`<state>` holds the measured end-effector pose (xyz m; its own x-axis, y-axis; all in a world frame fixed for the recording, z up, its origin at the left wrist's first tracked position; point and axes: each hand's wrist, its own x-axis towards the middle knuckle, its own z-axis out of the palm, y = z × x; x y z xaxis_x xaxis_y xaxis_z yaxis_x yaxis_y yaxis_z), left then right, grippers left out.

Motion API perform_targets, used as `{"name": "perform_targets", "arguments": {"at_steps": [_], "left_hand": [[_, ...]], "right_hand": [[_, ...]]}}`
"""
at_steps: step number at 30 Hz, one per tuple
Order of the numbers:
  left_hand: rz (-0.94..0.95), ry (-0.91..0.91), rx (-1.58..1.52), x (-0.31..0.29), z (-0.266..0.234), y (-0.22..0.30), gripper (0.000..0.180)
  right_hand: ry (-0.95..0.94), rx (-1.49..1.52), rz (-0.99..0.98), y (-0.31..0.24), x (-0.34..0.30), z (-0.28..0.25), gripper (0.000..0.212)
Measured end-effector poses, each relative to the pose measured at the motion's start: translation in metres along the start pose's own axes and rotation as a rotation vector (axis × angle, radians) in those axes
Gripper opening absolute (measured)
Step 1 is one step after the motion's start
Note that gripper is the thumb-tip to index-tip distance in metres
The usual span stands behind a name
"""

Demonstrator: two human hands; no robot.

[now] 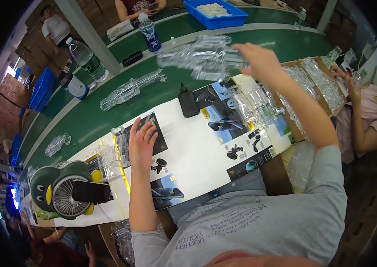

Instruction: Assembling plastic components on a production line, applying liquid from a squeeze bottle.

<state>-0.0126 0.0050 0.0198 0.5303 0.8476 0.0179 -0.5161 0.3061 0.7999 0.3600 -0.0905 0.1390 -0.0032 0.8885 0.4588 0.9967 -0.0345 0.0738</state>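
Observation:
My right hand is raised over the far side of the work board. Its fingers are closed on the right end of a large clear plastic toy gun shell, smeared by motion. My left hand hovers above the left part of the board, fingers apart and holding nothing. Beside and under it are clear plastic parts. On the green belt lies another long clear plastic toy gun piece. More clear parts sit on the board's right side, below my right hand.
A black dropper bottle stands at the board's far edge. A green penguin-shaped fan with a phone is at left. Drink bottles and a blue bin stand farther back. Boxed clear parts and a co-worker are at right.

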Motion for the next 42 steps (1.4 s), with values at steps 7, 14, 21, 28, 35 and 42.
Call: {"name": "perform_targets", "arguments": {"at_steps": [7, 14, 21, 28, 35, 42], "left_hand": [[-0.048, 0.057, 0.1, 0.005, -0.004, -0.01, 0.044], [-0.09, 0.049, 0.119, 0.005, -0.002, -0.013, 0.046], [-0.114, 0.098, 0.117, 0.006, 0.004, -0.013, 0.04], [-0.113, 0.099, 0.106, 0.006, 0.004, -0.013, 0.038], [-0.115, 0.025, 0.125, 0.005, -0.003, -0.015, 0.042], [-0.123, 0.01, 0.147, 0.002, -0.004, -0.016, 0.037]], "right_hand": [[-0.324, -0.224, 0.132, 0.113, 0.037, 0.043, 0.057], [-0.479, -0.19, 0.181, 0.153, 0.044, 0.079, 0.058], [-0.495, -0.435, 0.336, 0.157, 0.046, 0.124, 0.048], [-0.427, -0.492, 0.441, 0.154, 0.04, 0.145, 0.039], [-0.434, -0.236, 0.252, 0.082, 0.059, 0.083, 0.036], [-0.761, 0.237, -0.055, -0.003, 0.015, 0.054, 0.025]]}}
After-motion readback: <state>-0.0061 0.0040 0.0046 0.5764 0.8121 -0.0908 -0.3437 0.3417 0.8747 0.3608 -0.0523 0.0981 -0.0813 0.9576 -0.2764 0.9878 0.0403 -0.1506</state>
